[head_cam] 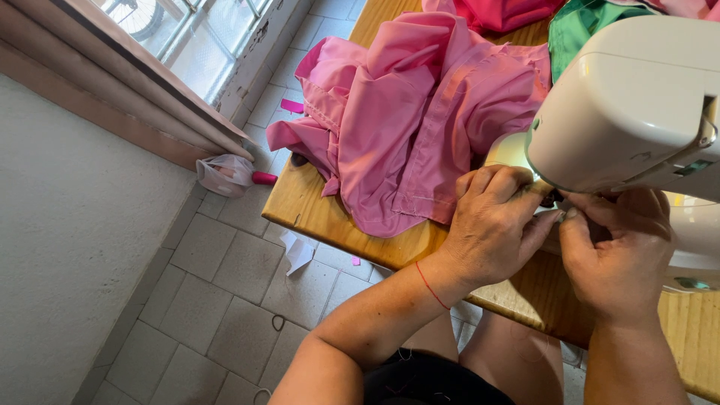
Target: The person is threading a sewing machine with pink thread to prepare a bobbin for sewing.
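A pile of pink fabric (405,120) lies bunched on a wooden table (315,210), running under the head of a white sewing machine (637,105). My left hand (495,225), with a thin red thread around its wrist, rests at the fabric's near edge with fingers curled toward the needle area. My right hand (619,251) sits beside it, fingertips pinched close to the left hand's, just below the machine head. What the fingers pinch is hidden by the hands and the machine. A lamp glows under the machine head.
Green fabric (581,26) and more pink-red fabric (502,11) lie at the table's far end. On the tiled floor (225,300) are a white plastic bag (225,174), paper scraps (298,251) and a small ring. A window and wall run along the left.
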